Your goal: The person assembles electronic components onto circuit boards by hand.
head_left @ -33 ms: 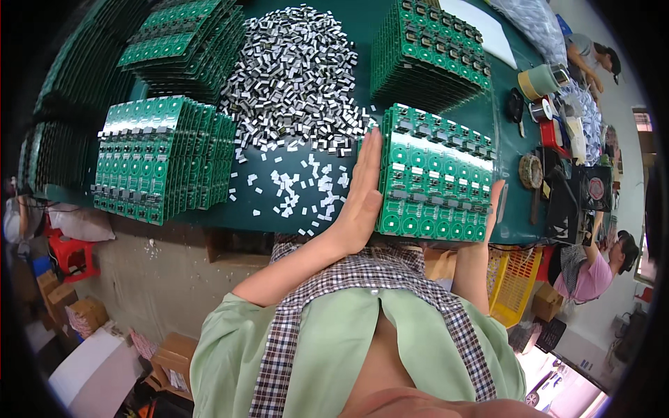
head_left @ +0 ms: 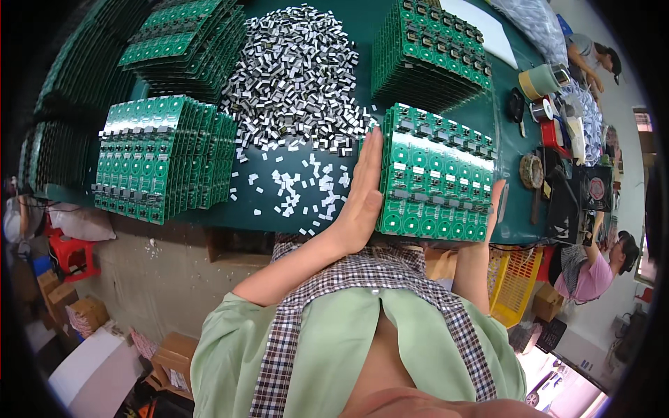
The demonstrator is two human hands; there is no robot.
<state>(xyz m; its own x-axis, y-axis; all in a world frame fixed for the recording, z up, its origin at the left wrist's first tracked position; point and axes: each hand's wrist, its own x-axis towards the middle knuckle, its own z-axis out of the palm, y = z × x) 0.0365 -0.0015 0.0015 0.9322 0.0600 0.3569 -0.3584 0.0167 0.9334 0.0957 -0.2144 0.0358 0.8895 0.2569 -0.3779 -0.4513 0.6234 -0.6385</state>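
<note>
A stack of green circuit boards [head_left: 435, 174] stands in front of me at the table's near edge, its top panel carrying rows of round pads and small dark parts. My left hand [head_left: 364, 195] lies flat along the left side of this stack, open, fingers straight and pointing away from me. On the opposite side, my right hand [head_left: 494, 209] rests against the stack's right edge with its visible fingers stretched out; the boards hide much of it. Left of my left hand, small white pieces [head_left: 286, 191] are scattered, below a large heap of small white-and-dark parts [head_left: 293, 76].
More circuit board stacks stand at the left [head_left: 139, 160], far left [head_left: 174, 42] and far right [head_left: 432, 52]. A solder spool [head_left: 540, 109], a tape roll [head_left: 531, 171] and a black fan [head_left: 594, 189] lie rightward. Below the table is a yellow basket [head_left: 516, 285]. Two people are at the right.
</note>
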